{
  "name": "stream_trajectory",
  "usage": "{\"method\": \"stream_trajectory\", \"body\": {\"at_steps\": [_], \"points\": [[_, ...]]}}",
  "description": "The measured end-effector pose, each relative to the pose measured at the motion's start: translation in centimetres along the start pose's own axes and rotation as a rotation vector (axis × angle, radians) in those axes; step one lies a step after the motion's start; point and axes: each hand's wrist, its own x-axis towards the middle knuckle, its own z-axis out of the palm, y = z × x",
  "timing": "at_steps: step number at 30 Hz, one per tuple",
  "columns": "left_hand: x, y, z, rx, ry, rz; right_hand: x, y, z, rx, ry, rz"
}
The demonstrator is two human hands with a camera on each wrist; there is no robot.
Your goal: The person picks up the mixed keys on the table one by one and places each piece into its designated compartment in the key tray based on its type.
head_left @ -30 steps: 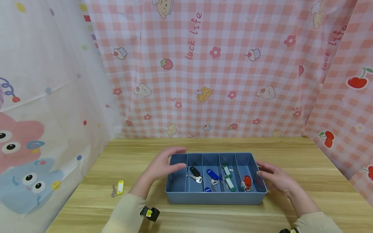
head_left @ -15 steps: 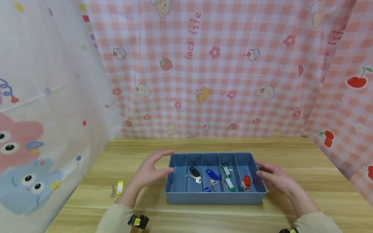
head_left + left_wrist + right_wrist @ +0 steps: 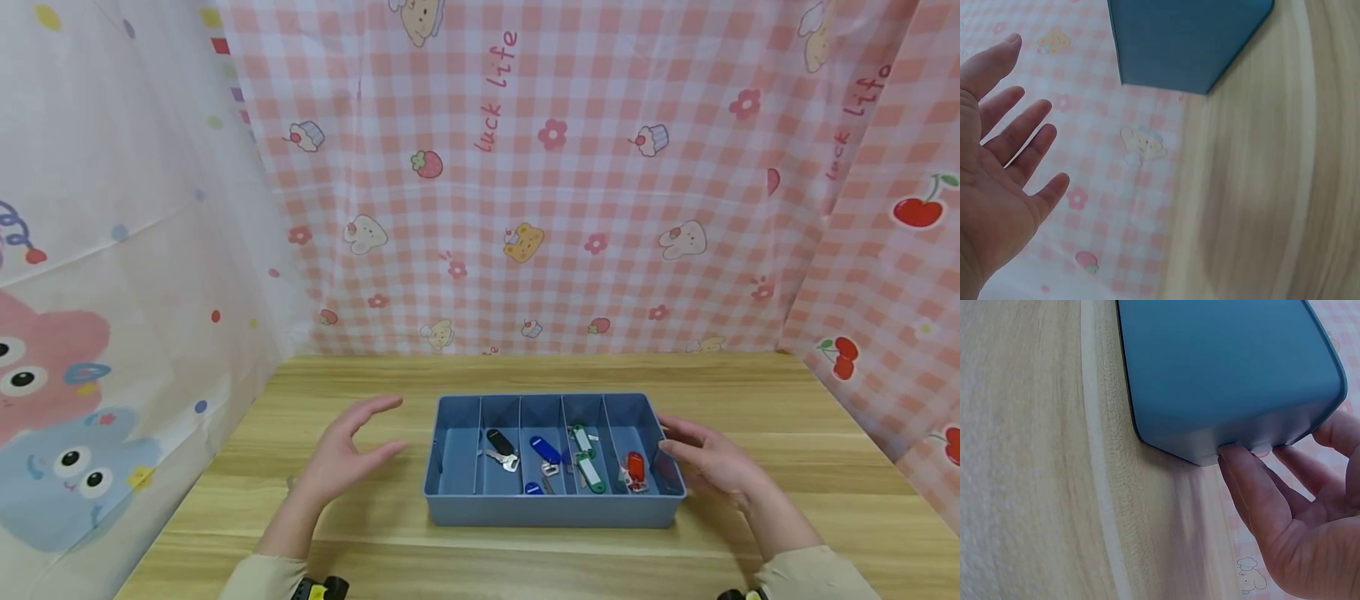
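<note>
A blue divided tray (image 3: 555, 510) sits on the table. Its leftmost compartment holds nothing; in the others are a key with a black tag (image 3: 501, 443), blue-tagged keys (image 3: 546, 451), green-tagged keys (image 3: 590, 472) and a key with a red tag (image 3: 636, 469). My right hand (image 3: 708, 458) holds the tray's right end, fingertips against the outer wall in the right wrist view and thumb at the rim. Left of the tray, my left hand (image 3: 337, 454) is in the air, thumb and fingers spread, holding nothing. Behind its wrist peeks a key (image 3: 291, 482), its yellow tag hidden.
The wood-grain table (image 3: 570, 562) extends around the tray. A pink checked cloth (image 3: 487, 192) hangs along the back and right; a white patterned cloth (image 3: 150, 250) hangs at the left.
My left hand has moved left, away from the tray's left end, and its wrist now covers the yellow tag on the table. My right hand and the tray have stayed put.
</note>
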Motion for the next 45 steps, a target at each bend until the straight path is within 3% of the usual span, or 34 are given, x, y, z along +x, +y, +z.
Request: {"method": "stream_trajectory", "body": {"at_steps": [7,15,22,31,45], "points": [[-1.0,-0.5,-1.2,0.007,0.057,0.036,0.0,0.0,0.0,-0.003,0.007,0.002],[-2.5,-1.4,-2.8,0.019,0.08,-0.036,0.1,0.0,0.0,-0.016,0.012,0.008],[-3.7,-2.2,-4.2,0.034,0.122,-0.012,0.1,-0.1,0.0,-0.019,0.006,0.011],[-5.6,-3.1,-6.5,0.061,0.087,-0.152,0.1,0.0,0.1,-0.028,0.011,0.003],[-7.4,-5.0,-8.8,-0.005,0.001,-0.16,0.0,-0.1,0.0,0.002,-0.001,-0.003]]}}
